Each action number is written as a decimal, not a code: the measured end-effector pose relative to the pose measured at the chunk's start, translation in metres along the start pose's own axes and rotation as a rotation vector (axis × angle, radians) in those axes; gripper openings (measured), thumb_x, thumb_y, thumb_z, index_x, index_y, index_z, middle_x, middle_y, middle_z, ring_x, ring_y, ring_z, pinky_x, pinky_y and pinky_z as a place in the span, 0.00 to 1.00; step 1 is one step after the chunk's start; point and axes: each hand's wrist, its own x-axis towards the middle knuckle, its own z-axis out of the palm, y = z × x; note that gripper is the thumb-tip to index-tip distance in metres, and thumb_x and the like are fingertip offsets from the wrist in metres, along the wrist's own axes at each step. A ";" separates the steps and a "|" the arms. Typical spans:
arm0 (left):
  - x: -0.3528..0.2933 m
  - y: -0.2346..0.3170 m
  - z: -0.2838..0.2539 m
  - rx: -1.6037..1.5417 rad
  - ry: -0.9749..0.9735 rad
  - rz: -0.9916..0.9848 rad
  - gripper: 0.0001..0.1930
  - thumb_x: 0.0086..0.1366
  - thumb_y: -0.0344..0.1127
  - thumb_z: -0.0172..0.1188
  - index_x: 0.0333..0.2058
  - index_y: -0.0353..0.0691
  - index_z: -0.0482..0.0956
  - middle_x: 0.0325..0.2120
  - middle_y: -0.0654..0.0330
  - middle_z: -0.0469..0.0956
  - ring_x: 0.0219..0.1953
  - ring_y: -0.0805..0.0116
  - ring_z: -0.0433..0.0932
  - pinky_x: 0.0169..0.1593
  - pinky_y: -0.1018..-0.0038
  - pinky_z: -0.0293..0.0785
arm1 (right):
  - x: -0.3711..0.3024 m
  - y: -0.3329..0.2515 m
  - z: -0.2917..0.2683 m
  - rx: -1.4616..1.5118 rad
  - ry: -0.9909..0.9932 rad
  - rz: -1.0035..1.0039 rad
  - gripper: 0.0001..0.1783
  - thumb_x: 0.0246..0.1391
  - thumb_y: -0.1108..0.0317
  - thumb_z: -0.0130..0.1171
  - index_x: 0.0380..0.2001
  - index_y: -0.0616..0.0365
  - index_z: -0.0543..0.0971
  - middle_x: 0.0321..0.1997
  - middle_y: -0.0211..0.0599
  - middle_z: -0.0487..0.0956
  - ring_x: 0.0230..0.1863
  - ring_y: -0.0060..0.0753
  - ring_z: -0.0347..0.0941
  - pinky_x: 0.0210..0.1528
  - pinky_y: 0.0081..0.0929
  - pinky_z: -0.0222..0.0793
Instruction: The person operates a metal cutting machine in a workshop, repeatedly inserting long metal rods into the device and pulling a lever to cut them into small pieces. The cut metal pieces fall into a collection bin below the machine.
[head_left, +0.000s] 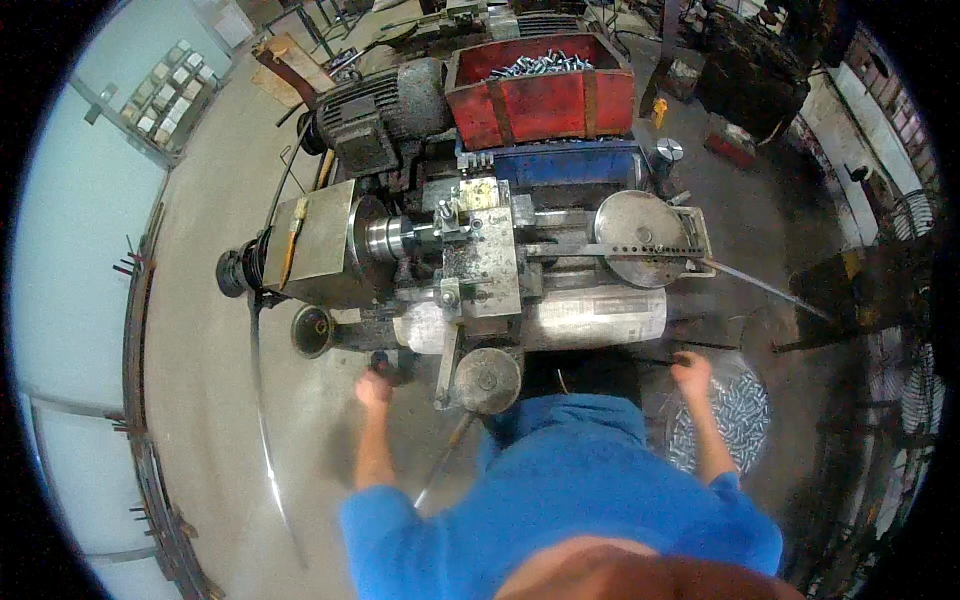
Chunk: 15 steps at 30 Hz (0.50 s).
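Note:
At the lathe's front left, my left hand point(374, 386) is curled closed beside a small dark part, and what it grips is hidden. My right hand point(690, 372) is closed near the front right of the machine, above a round container of small metal pieces point(742, 425); anything inside its fingers is too small to make out. Between my hands stands a small lathe point(480, 255) with a shiny chuck point(385, 238) and a tool post point(447, 212). A round metal weight point(487, 381) on a lever hangs at its front, nearest to my left hand.
Behind the lathe, a red bin point(540, 112) full of metal pieces sits on a blue bin point(565, 165), beside a motor point(385, 110). A larger disc weight point(638, 238) and a long rod point(765, 285) extend right. A brush point(293, 240) lies on the headstock.

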 end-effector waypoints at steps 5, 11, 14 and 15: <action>0.005 -0.025 0.044 0.042 -0.184 0.038 0.25 0.56 0.59 0.49 0.35 0.39 0.71 0.28 0.50 0.77 0.31 0.53 0.78 0.33 0.59 0.73 | 0.017 -0.027 -0.020 0.014 -0.031 -0.141 0.18 0.30 0.66 0.53 0.30 0.62 0.79 0.29 0.49 0.78 0.34 0.43 0.76 0.39 0.31 0.70; 0.011 -0.027 0.002 0.166 -0.283 0.088 0.23 0.54 0.52 0.53 0.39 0.38 0.70 0.32 0.48 0.76 0.39 0.51 0.75 0.41 0.60 0.71 | 0.058 -0.114 -0.044 0.094 0.003 -0.453 0.16 0.31 0.70 0.54 0.30 0.60 0.78 0.30 0.44 0.78 0.33 0.43 0.75 0.37 0.30 0.70; 0.008 -0.036 -0.003 0.065 -0.344 0.077 0.22 0.52 0.48 0.55 0.42 0.39 0.70 0.34 0.49 0.76 0.41 0.51 0.74 0.43 0.61 0.70 | 0.076 -0.215 -0.037 0.225 -0.059 -0.704 0.17 0.29 0.69 0.56 0.30 0.61 0.77 0.32 0.44 0.77 0.34 0.42 0.74 0.38 0.29 0.69; 0.007 -0.054 -0.008 0.048 -0.355 0.162 0.21 0.52 0.47 0.55 0.41 0.40 0.71 0.34 0.49 0.76 0.41 0.51 0.74 0.44 0.61 0.70 | 0.073 -0.258 -0.036 0.260 -0.137 -0.787 0.18 0.29 0.69 0.56 0.30 0.62 0.77 0.33 0.44 0.77 0.36 0.43 0.73 0.39 0.30 0.68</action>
